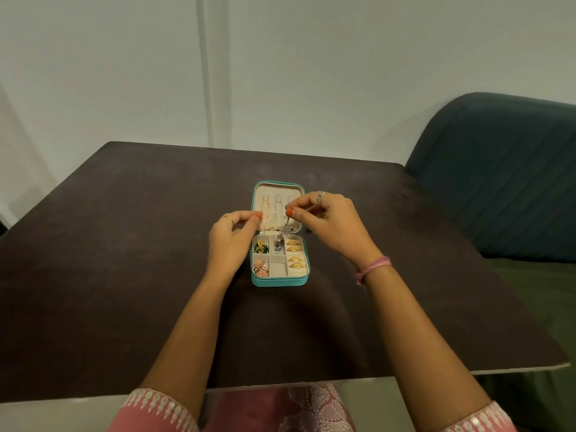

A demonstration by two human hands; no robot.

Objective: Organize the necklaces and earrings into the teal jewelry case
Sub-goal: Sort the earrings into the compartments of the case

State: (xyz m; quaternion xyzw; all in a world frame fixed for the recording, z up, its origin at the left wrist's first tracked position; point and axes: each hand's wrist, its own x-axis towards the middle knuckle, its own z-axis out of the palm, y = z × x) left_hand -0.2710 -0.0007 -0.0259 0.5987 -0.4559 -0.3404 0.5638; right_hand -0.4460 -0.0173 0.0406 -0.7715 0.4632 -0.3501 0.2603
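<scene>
The small teal jewelry case (279, 277) sits open in the middle of the dark brown counter (124, 244), lid up on the far side. My right grip (324, 219) pinches a thin silver necklace (286, 226) that hangs down in front of the lid. My left grip (232, 235) is curled at the lid's left edge; I cannot tell if it holds anything. Gold earrings (294, 254) fill the right slots.

A dark brown table (124, 244) by a pale wall (311, 73); right, perhaps a teal sofa (498, 182).
</scene>
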